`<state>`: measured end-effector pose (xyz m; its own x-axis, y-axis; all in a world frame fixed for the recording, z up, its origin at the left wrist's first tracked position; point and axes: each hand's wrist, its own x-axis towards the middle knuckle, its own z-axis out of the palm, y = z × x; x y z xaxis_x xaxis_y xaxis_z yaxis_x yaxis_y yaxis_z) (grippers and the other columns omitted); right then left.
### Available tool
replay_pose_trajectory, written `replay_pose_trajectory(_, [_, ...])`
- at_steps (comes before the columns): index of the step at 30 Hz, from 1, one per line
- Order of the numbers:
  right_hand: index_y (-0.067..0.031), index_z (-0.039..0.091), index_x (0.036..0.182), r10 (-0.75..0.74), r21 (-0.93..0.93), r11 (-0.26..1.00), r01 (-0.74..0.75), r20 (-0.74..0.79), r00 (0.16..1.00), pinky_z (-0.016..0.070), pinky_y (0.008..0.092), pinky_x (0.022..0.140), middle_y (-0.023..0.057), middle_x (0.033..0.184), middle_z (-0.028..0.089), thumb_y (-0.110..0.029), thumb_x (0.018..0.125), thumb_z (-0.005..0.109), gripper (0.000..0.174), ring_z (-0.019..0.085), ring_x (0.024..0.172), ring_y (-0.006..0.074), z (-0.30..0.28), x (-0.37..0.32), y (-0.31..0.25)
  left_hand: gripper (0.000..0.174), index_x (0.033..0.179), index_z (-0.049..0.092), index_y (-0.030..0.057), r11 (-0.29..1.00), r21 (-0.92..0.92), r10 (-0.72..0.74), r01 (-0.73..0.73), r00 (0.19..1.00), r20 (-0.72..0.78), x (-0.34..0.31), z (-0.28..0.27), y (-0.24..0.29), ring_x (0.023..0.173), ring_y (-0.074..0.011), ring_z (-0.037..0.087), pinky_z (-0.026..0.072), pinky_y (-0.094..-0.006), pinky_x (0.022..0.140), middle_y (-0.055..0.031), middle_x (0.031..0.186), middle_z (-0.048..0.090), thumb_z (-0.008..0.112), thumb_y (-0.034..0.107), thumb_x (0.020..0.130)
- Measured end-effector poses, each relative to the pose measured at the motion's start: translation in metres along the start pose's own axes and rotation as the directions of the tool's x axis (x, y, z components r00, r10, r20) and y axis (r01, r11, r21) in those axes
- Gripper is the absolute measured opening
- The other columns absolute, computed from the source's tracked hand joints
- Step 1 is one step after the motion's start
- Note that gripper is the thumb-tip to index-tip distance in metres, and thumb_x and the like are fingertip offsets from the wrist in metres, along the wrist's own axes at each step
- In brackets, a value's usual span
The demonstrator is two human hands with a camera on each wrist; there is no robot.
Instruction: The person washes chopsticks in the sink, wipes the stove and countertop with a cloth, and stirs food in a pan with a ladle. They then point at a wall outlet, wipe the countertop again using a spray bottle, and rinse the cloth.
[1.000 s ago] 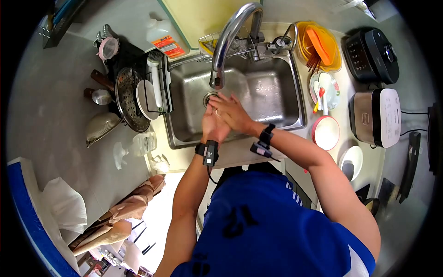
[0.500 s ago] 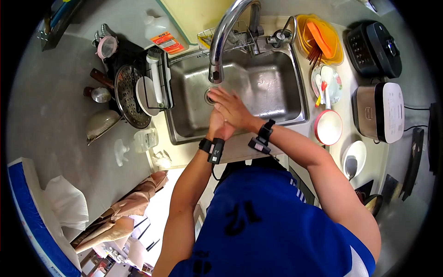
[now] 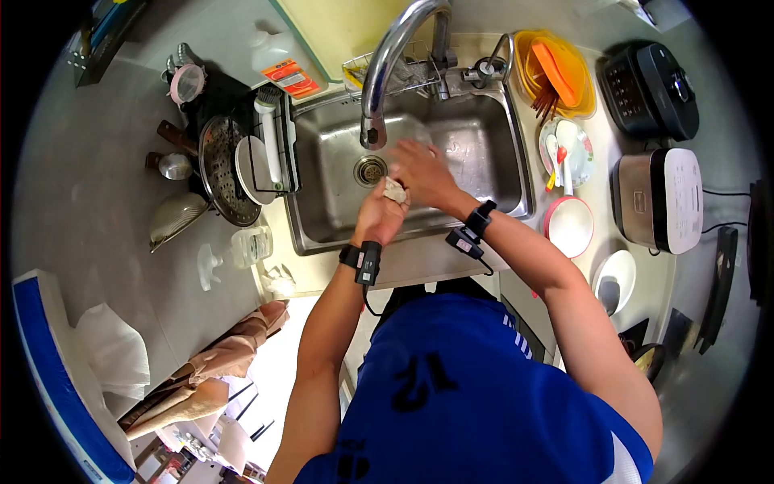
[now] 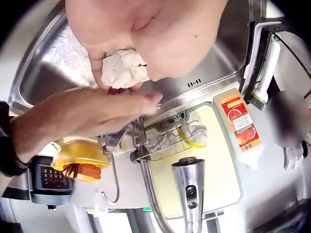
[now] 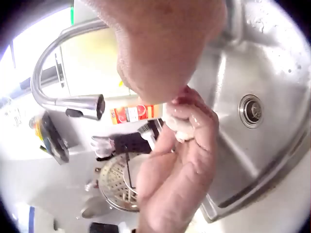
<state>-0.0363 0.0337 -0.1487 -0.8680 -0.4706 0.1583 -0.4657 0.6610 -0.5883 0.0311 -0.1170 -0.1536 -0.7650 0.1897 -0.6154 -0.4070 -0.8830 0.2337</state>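
A crumpled whitish lump (image 3: 394,190) lies in my left hand (image 3: 381,216), over the front of the sink. In the left wrist view the pale, creased lump (image 4: 124,69) has the left fingers curled round it. The right wrist view shows the left hand (image 5: 182,160) cupped about the lump (image 5: 178,125). Just above and beside it is my right hand (image 3: 422,172), blurred, holding nothing that shows; its fingers look extended in the left wrist view, where the right hand (image 4: 92,114) is apart from the lump. The faucet (image 3: 373,129) hangs over the drain (image 3: 370,171).
The steel sink (image 3: 484,153) lies below the hands. A dish rack (image 3: 278,153) with a brush and plate stands left, beside a colander (image 3: 228,173). On the right are yellow baskets (image 3: 528,68), a red-rimmed bowl (image 3: 568,227) and two cookers (image 3: 661,194). A labelled bottle (image 3: 282,64) stands behind.
The hands, earlier pressed together palm to palm, have parted. The right hand has moved up and right, and the whitish lump has come into view in the left hand.
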Motion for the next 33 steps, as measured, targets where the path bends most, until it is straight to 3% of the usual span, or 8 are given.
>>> replay_pose_trajectory(4, [-0.0051, 0.068, 0.104, 0.399, 0.436, 0.861, -0.263, -0.257, 0.880, 0.0525, 0.0419, 0.066, 0.0148, 0.081, 0.071, -0.019, 0.095, 0.059, 0.019, 0.068, 0.073, 0.0353, -0.022, 0.010, 0.047, 0.043, 0.114, 0.059, 0.0018, 0.996, -0.088, 0.019, -0.014, 0.998, 0.057, 0.007, -0.003, 0.026, 0.107, -0.0263, 0.059, 0.0493, -0.0414, 0.097, -0.0132, 0.116, 0.062, 0.032, 0.035, 0.108])
replay_pose_trajectory(10, [-0.0094, 0.059, 0.129, 0.491, 0.321, 0.869, -0.378, -0.448, 0.748, 0.0513, 0.0462, 0.064, 0.0165, 0.076, 0.069, -0.018, 0.090, 0.062, 0.040, 0.066, 0.070, 0.0384, -0.068, 0.019, 0.079, 0.023, 0.104, 0.059, 0.0007, 0.990, -0.125, 0.051, -0.057, 0.997, -0.049, 0.028, -0.005, 0.043, 0.104, -0.0327, 0.061, 0.0464, -0.0500, 0.106, -0.0163, 0.103, 0.064, 0.040, 0.011, 0.094])
replay_pose_trajectory(14, [-0.0183, 0.053, 0.140, 0.452, 0.135, 0.891, -0.434, -0.366, 0.814, 0.0509, 0.0507, 0.066, 0.0167, 0.076, 0.069, -0.017, 0.085, 0.065, 0.057, 0.067, 0.073, 0.0395, -0.074, 0.026, 0.090, 0.014, 0.097, 0.060, 0.0000, 0.988, -0.146, 0.044, -0.051, 0.998, -0.048, 0.050, -0.028, 0.037, 0.101, -0.0333, 0.064, 0.0470, -0.0535, 0.106, -0.0159, 0.099, 0.066, 0.051, 0.000, 0.087])
replay_pose_trajectory(19, [-0.0188, 0.053, 0.141, 0.414, 0.085, 0.909, -0.408, -0.297, 0.860, 0.0497, 0.0417, 0.063, 0.0126, 0.069, 0.061, -0.010, 0.085, 0.068, 0.058, 0.061, 0.062, 0.0285, -0.072, 0.026, 0.101, 0.016, 0.110, 0.053, -0.0052, 0.988, -0.149, 0.022, -0.040, 0.993, -0.119, 0.061, -0.043, 0.015, 0.112, -0.0359, 0.059, 0.0469, -0.0524, 0.109, -0.0193, 0.115, 0.059, 0.050, 0.002, 0.097])
replay_pose_trajectory(26, [-0.0228, 0.059, 0.127, 0.430, -0.005, 0.897, -0.442, -0.213, 0.877, 0.0516, 0.0533, 0.074, 0.0238, 0.081, 0.068, -0.013, 0.084, 0.059, 0.044, 0.066, 0.079, 0.0447, -0.077, 0.020, 0.094, 0.017, 0.116, 0.050, -0.0038, 0.988, -0.101, 0.095, -0.114, 0.981, -0.171, 0.069, -0.005, 0.024, 0.105, -0.0298, 0.061, 0.0523, -0.0478, 0.105, -0.0149, 0.110, 0.059, 0.042, 0.002, 0.103])
replay_pose_trajectory(29, [-0.0092, 0.063, 0.118, 0.378, 0.122, 0.924, -0.362, -0.432, 0.819, 0.0520, 0.0466, 0.063, 0.0179, 0.073, 0.067, -0.013, 0.086, 0.065, 0.032, 0.068, 0.068, 0.0343, -0.064, 0.010, 0.073, 0.023, 0.122, 0.049, -0.0037, 0.976, -0.045, 0.207, -0.215, 0.969, -0.136, 0.075, 0.004, 0.027, 0.104, -0.0277, 0.061, 0.0521, -0.0467, 0.105, -0.0154, 0.114, 0.058, 0.040, -0.002, 0.101])
replay_pose_trajectory(31, [-0.0021, 0.066, 0.108, 0.434, 0.408, 0.867, -0.286, -0.335, 0.837, 0.0517, 0.0367, 0.057, 0.0110, 0.069, 0.066, -0.013, 0.088, 0.068, 0.022, 0.068, 0.065, 0.0222, -0.023, 0.009, 0.084, 0.029, 0.127, 0.047, -0.0049, 0.961, -0.048, 0.271, -0.273, 0.961, -0.058, 0.074, 0.001, 0.032, 0.107, -0.0284, 0.059, 0.0498, -0.0446, 0.109, -0.0182, 0.120, 0.055, 0.040, -0.006, 0.099])
replay_pose_trajectory(33, [0.0007, 0.068, 0.101, 0.555, 0.749, 0.462, -0.475, 0.173, 0.813, 0.0536, 0.0297, 0.057, 0.0084, 0.074, 0.068, -0.012, 0.091, 0.068, 0.016, 0.068, 0.068, 0.0179, -0.017, 0.015, 0.035, 0.029, 0.128, 0.049, -0.0023, 0.964, 0.075, 0.263, -0.256, 0.960, -0.095, 0.080, -0.012, 0.035, 0.106, -0.0261, 0.060, 0.0497, -0.0422, 0.107, -0.0160, 0.120, 0.057, 0.042, -0.002, 0.100])
